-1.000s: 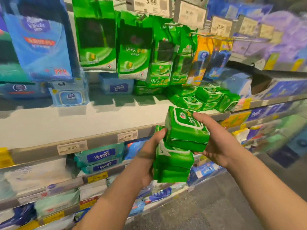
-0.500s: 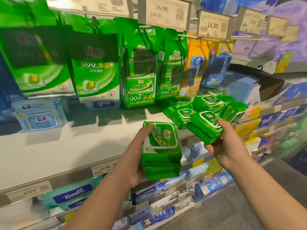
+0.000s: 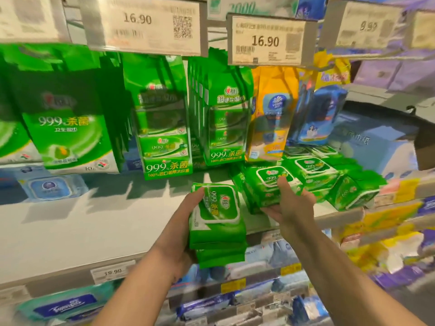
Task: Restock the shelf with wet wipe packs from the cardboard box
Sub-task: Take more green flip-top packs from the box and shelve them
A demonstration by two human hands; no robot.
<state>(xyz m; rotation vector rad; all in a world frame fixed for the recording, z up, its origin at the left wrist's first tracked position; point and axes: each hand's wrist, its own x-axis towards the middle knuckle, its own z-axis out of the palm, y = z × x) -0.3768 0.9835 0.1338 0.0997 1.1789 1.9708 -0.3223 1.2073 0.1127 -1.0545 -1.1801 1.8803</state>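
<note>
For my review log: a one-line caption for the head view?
Right hand sets a green wipe pack on the shelf; left hand holds a stack.

Blurred price tags [image 3: 28,17] at top-left

Two bare forearms, coming up from the bottom edge. No sleeve over either one. Left hand [image 3: 188,222] and right hand [image 3: 290,205] ungloved, fingers bare. Wrists bare too, up to the edge of view.
</note>
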